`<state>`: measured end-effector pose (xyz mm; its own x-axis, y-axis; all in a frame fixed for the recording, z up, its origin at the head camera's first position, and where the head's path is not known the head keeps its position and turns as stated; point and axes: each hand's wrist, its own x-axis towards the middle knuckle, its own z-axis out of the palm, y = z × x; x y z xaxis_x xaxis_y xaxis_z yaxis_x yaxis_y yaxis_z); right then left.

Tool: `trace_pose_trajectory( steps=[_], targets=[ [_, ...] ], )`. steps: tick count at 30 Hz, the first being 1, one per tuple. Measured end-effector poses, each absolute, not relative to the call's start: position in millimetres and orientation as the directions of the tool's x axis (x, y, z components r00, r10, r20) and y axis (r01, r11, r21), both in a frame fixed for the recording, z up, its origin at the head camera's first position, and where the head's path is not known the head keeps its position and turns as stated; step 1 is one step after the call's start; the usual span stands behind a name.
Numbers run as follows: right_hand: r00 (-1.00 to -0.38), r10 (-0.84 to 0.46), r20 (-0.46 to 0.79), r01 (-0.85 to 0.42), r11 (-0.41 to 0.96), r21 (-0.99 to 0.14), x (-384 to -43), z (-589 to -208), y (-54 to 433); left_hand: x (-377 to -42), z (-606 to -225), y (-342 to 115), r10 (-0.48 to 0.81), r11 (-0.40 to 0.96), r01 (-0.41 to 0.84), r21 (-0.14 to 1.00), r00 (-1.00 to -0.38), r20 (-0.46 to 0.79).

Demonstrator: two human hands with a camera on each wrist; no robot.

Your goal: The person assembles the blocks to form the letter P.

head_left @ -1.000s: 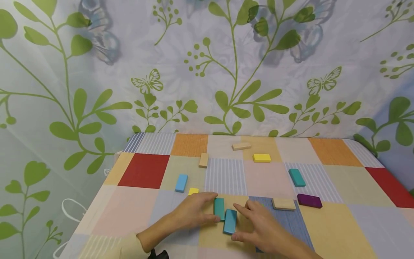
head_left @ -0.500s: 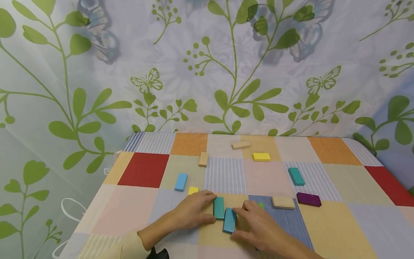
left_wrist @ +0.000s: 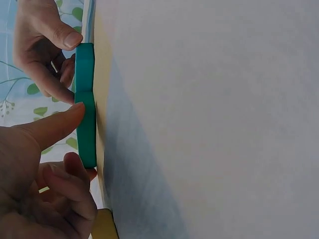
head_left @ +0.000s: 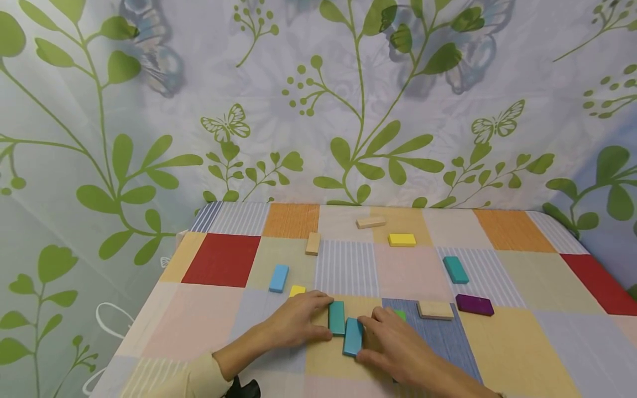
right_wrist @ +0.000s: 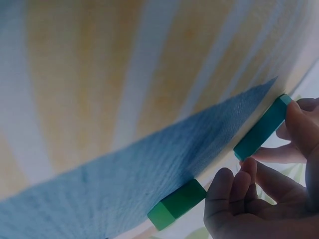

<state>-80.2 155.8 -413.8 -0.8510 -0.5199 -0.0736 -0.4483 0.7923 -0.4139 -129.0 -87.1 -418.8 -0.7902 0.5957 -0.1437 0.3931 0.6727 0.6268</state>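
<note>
The teal block (head_left: 336,318) and blue block (head_left: 353,336) lie staggered side by side on the table (head_left: 219,261), probably light, stiff and smooth, best taken end to end. The left hand (head_left: 294,320) pinches the teal one, the right hand (head_left: 395,344) the blue; a green block (right_wrist: 178,203) sits near the right.

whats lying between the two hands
Two blocks side by side, as the head view shows: the teal block at the left hand, and the blue block, set slightly nearer the person, at the right hand.
</note>
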Motion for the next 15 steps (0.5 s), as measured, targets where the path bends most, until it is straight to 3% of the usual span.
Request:
trace_pose_trajectory(
  steps=[10, 15],
  targets=[
    [-0.847, -0.517, -0.123, -0.412, 0.785, -0.463, -78.0, -412.8, 156.7, -133.2, -422.6, -88.1, 0.61, 0.635, 0.414, 0.653, -0.786, -0.095],
    [-0.838, -0.503, -0.211, -0.344, 0.787, -0.512, -75.0, -410.3, 158.2, -137.0, -424.4, -86.6, 0.605, 0.637, 0.406, 0.655, -0.79, -0.099]
  ],
)
